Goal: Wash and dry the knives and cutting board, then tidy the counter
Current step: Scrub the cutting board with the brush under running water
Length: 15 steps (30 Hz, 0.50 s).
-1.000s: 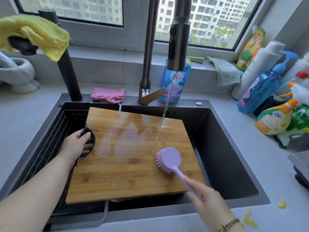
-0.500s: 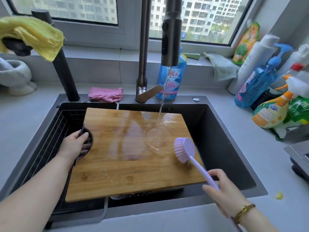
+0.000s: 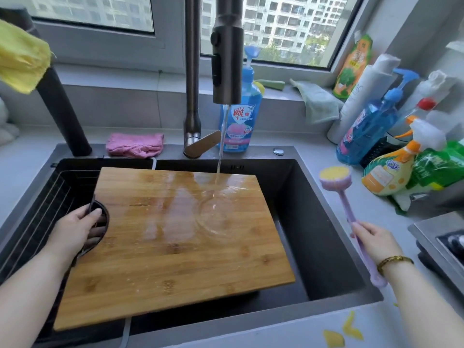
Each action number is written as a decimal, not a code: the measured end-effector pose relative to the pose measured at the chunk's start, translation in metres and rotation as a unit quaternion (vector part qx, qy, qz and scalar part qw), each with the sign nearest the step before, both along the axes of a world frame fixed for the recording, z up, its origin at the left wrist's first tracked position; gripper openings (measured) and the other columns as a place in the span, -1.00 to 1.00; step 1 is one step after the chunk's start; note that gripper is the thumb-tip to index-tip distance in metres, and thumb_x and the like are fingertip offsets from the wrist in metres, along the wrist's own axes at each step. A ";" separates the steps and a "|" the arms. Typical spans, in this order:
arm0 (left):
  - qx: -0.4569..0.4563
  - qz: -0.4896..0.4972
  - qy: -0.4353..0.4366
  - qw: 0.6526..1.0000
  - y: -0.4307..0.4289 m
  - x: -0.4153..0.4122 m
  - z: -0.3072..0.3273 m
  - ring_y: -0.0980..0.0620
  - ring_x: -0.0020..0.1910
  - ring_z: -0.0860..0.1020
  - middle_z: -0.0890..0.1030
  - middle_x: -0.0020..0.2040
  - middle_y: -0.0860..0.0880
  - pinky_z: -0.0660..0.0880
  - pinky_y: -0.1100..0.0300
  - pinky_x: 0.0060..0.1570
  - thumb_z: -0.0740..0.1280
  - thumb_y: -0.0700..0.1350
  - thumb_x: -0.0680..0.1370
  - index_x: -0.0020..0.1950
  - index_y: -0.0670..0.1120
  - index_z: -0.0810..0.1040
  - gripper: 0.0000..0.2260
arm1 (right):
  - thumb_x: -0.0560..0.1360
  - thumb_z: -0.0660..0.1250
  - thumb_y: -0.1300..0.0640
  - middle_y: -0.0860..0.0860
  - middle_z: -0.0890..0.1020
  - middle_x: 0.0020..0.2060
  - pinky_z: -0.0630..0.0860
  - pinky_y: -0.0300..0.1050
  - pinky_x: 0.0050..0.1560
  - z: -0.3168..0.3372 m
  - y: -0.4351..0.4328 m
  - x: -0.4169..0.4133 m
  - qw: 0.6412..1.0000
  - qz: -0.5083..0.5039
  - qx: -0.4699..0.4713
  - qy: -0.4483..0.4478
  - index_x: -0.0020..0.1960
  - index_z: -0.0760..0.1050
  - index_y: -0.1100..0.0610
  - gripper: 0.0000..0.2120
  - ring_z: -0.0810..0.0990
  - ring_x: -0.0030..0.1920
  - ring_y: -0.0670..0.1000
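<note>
1 cutting board, 1 sink, 1 brush, 1 tap. 2 hands: left hand, right hand. 3 cloths: yellow cloth far left, pink cloth, green cloth far right.

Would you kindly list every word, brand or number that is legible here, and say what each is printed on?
"雕牌": red characters on the label of the blue dish soap bottle; the smaller print below is too blurred to read.
"IC": grey letters on the white bottle; nothing more of the word shows.
Orange pouch, blue pump bottle, orange spray bottle: labels too blurred to read.
</note>
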State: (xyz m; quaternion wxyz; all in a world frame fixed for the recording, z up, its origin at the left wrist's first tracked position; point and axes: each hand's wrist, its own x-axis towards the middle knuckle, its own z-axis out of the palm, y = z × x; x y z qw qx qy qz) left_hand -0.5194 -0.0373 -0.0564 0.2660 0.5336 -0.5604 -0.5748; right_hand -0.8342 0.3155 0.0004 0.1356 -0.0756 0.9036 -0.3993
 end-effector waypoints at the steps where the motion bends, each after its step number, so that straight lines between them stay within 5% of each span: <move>1: 0.001 0.000 0.001 1.000 -0.001 0.000 -0.001 0.05 -0.30 0.54 0.50 0.14 -0.16 0.47 0.43 -0.55 0.11 -0.17 0.63 0.41 -0.14 0.32 -0.66 | 0.56 0.18 0.22 0.21 0.57 -0.01 0.32 -0.11 0.04 0.001 -0.001 -0.009 1.000 -0.013 0.009 0.008 0.17 0.50 0.33 -0.73 0.50 0.12 0.18; 4: 0.009 0.006 0.004 1.000 -0.003 0.000 0.000 0.05 -0.32 0.55 0.51 0.20 -0.20 0.51 0.33 -0.48 0.12 -0.16 0.63 0.41 -0.12 0.32 -0.66 | 0.56 0.18 0.24 0.28 0.50 0.22 0.30 -0.05 0.24 0.003 -0.003 -0.029 0.998 -0.031 0.040 0.021 0.23 0.46 0.36 -0.70 0.44 0.26 0.21; 8: 0.020 -0.002 0.009 1.000 0.000 -0.005 0.002 0.25 -0.56 0.54 0.50 0.07 -0.14 0.44 0.43 -0.59 0.11 -0.18 0.63 0.40 -0.14 0.33 -0.67 | 0.57 0.16 0.24 0.33 0.49 0.21 0.30 -0.02 0.23 0.000 -0.002 -0.047 0.995 -0.028 0.094 0.027 0.20 0.47 0.38 -0.71 0.43 0.25 0.25; 15: 0.026 0.001 0.018 1.000 0.005 -0.005 0.010 0.25 -0.59 0.52 0.52 -0.21 0.00 0.43 0.43 -0.59 0.11 -0.20 0.63 0.31 -0.13 0.39 -0.73 | 0.54 0.19 0.26 0.35 0.40 0.28 0.26 0.04 0.30 -0.014 0.002 -0.058 0.982 -0.041 0.185 0.013 0.36 0.34 0.30 -0.60 0.38 0.28 0.30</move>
